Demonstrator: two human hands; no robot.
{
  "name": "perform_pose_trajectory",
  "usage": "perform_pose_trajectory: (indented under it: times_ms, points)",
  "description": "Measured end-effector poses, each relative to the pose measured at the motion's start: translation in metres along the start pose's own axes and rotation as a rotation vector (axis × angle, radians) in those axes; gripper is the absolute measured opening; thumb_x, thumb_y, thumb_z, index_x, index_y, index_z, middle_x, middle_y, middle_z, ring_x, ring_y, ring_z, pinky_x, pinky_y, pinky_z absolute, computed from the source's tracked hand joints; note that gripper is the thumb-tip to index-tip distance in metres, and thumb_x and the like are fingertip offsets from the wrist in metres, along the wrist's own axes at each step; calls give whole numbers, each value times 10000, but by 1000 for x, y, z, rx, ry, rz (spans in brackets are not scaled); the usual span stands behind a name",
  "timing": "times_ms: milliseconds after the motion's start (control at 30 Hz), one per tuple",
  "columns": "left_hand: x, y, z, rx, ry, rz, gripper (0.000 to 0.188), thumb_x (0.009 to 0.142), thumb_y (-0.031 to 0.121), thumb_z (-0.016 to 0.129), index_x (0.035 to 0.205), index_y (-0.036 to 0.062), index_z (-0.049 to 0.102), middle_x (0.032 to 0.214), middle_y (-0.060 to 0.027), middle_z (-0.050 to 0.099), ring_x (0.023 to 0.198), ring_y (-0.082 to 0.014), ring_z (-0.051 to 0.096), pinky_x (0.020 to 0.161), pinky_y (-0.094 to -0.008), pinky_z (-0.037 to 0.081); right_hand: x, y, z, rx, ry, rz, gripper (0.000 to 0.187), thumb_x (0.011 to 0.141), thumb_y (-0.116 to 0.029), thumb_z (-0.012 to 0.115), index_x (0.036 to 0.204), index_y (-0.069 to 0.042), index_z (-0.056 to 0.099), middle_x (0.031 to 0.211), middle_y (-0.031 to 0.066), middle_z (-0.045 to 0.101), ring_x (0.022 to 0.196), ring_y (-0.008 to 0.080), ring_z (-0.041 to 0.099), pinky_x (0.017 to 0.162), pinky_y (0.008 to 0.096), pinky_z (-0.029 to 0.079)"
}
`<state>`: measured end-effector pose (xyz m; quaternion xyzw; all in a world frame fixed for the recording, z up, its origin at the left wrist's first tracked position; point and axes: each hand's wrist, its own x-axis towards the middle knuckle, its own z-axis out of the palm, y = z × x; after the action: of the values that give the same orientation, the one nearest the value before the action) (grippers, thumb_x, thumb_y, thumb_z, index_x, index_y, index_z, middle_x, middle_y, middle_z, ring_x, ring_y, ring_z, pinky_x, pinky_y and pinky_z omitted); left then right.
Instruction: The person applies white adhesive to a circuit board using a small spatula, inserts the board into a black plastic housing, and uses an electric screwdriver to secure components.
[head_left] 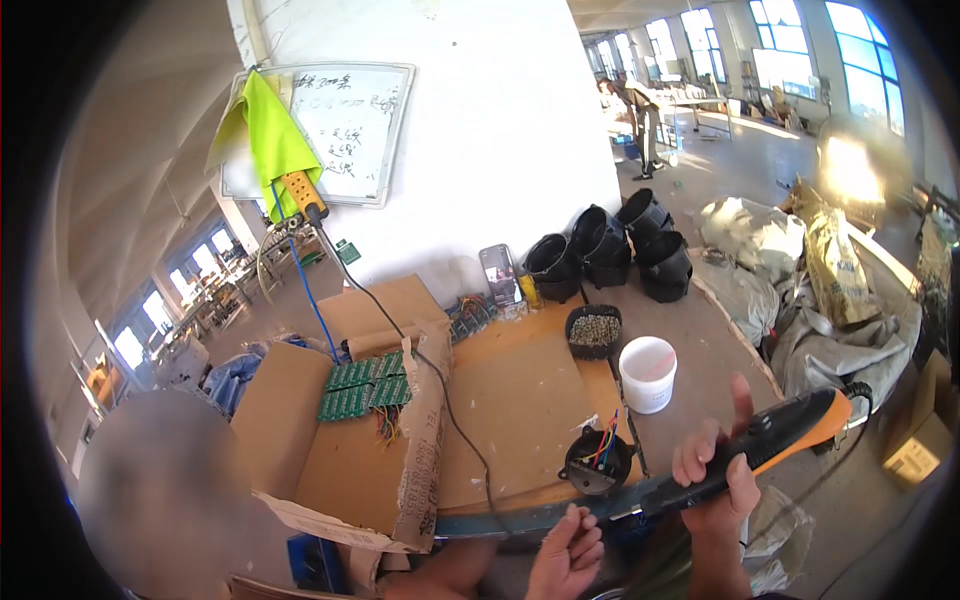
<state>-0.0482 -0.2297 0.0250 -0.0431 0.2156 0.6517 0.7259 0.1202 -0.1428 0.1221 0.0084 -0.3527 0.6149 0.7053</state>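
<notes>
My right hand (722,488) is wrapped round a black and orange electric screwdriver (785,432), held almost level with its tip toward the left. Close to that tip, my left hand (567,556) has thumb and fingers pinched together; whatever is between them is too small to make out. Just beyond the tip, on the near edge of the bench, sits a round black housing (597,462) with red, yellow and blue wires standing out of it. A black tub of small metal parts (594,331) and a white plastic bucket (648,374) stand behind it.
An open cardboard box (425,455) holds green circuit boards (365,386). Several black cups (601,245) and a phone (501,276) stand by the wall. A black cable (455,415) crosses the bench. Sacks (835,335) lie right; a blurred person (170,490) is at left.
</notes>
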Motion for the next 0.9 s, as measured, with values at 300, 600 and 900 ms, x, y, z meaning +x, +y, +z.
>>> perform_pose_trajectory:
  times_ms: [300,600,900]
  points:
    - [-6,-25,16,37,-68,28,191,1018,233,570,1048,57,639,831,-19,596,503,-43,290,416,-190,233,-28,11,-10,23,139,-86,678,918,-367,708,1424,-154,310,790,-16,473,658,84,478,663,291,435]
    - [-10,-34,20,199,-29,196,192,1017,206,569,1088,44,642,853,-15,614,505,-37,294,414,-189,227,-39,16,-6,87,245,-133,592,969,-436,613,1400,-164,313,782,-26,429,635,68,435,661,271,403]
    - [-5,-30,26,137,-73,123,200,1014,240,563,1032,56,638,667,26,476,500,-66,271,447,-221,246,-50,17,-5,3,101,-270,549,921,-443,679,1263,-165,350,699,-17,466,536,100,465,553,275,408]
